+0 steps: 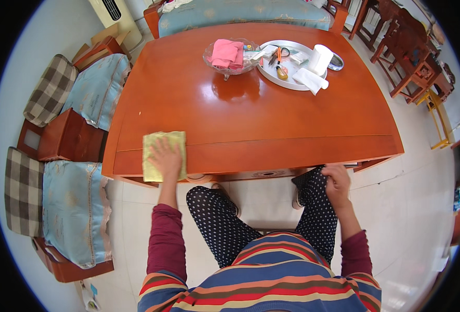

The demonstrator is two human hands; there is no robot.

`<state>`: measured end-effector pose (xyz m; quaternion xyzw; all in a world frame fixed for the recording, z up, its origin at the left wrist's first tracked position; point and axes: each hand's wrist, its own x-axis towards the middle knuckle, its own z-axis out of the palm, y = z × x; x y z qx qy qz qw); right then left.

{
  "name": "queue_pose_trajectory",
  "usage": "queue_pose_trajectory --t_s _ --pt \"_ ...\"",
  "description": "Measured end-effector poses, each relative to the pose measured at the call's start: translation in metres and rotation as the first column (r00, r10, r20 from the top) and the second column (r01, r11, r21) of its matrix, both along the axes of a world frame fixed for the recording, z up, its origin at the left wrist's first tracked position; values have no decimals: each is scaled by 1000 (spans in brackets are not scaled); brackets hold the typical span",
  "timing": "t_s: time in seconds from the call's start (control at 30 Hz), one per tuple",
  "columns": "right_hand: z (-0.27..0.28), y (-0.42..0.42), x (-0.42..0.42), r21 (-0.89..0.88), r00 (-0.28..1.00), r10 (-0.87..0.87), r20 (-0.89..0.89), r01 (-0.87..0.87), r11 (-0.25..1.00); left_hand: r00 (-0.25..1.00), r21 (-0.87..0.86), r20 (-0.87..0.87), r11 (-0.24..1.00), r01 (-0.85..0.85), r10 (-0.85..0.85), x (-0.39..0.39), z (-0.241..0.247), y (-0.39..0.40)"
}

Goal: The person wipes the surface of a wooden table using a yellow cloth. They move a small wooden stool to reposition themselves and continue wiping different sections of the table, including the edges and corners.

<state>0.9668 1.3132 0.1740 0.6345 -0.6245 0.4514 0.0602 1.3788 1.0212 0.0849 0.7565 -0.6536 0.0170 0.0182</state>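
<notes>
My left hand (166, 156) lies flat, fingers somewhat spread, on a yellow-green cloth (149, 146) at the near left edge of a reddish-brown wooden table (253, 117). Part of the cloth reaches over the table's front edge. My right hand (337, 183) is loosely curled beside my right knee, just below the table's front edge; whether its fingers hold anything cannot be made out. Far back on the table, a folded pink cloth (226, 54) rests in a footed glass bowl (210, 64).
Right of the bowl, a round white tray (280, 83) holds scissors (279, 54), a paper roll (320, 58) and small items. A glass ashtray-like dish (336, 62) sits beside it. Cushioned wooden seats (74, 202) stand left, a blue-covered sofa (245, 15) behind, wooden chairs (407, 54) right.
</notes>
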Motion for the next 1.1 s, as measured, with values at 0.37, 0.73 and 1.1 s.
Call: queue_pose_trajectory --t_s 0.37,0.73,1.1 --pt "-74 -32 1 -32 946 233 227 -232 972 681 -78 -107 689 721 -725 -246 12 111" --pt "-83 -28 1 140 941 252 226 -288 947 641 -152 -216 674 723 -736 -337 6 -36" --pt "-82 -45 21 98 913 246 325 -292 952 724 -233 -225 757 610 -652 -340 -2 -122"
